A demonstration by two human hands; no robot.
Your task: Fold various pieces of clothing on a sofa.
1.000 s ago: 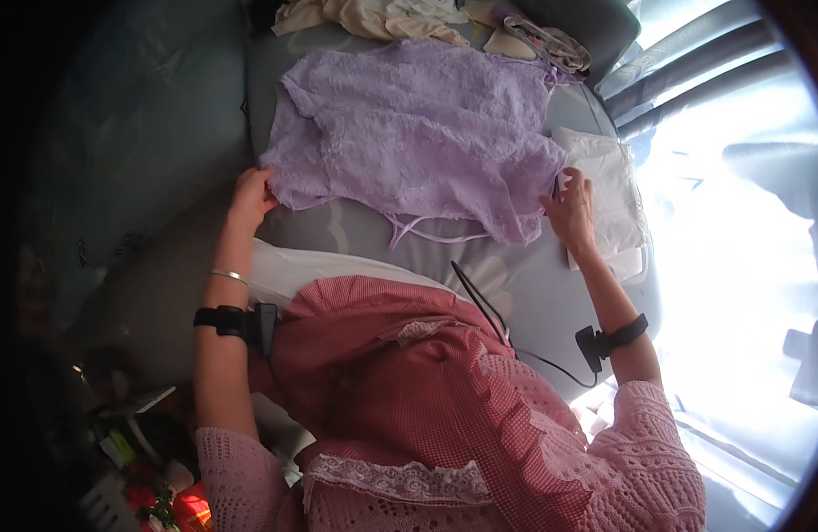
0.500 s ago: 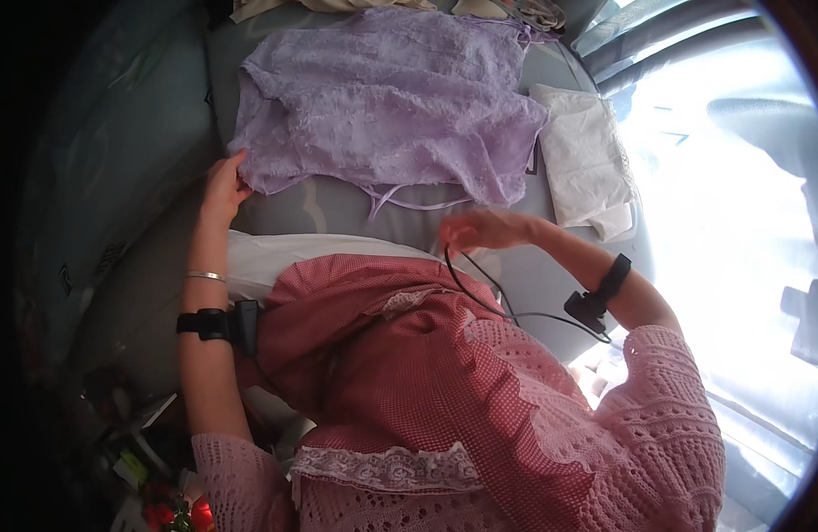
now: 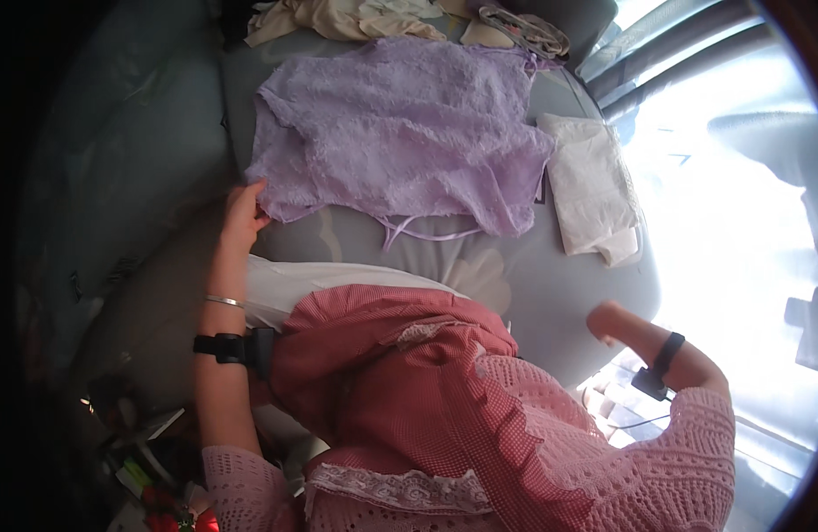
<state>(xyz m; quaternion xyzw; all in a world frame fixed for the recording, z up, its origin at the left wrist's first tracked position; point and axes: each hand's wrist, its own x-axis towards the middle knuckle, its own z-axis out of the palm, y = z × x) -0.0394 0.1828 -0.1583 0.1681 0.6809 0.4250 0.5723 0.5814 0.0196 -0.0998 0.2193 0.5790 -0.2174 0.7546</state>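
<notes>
A lilac garment (image 3: 400, 133) of fluffy, textured fabric lies spread on the grey patterned seat, with a thin strap loop hanging from its near edge. My left hand (image 3: 246, 213) is at its near left corner, fingertips pinching the fabric edge. Away to the right, over the near right edge of the seat, my right hand (image 3: 607, 321) is raised off the fabric. It is turned and smeared by motion, so its fingers do not show clearly, and nothing is visible in it. A black strap with a small box is on each forearm.
To the right of the garment lies a folded white cloth (image 3: 591, 186). Beige clothing (image 3: 347, 22) and a coiled belt-like item (image 3: 524, 31) are at the far edge. Bright window light and grey curtains are at right. A thin black cable (image 3: 640, 426) hangs near my right elbow.
My right hand has moved right and nearer to me, away from the strap loop; the black cable moved with that arm. My left hand stays at the garment's corner. The whole view has shifted slightly.
</notes>
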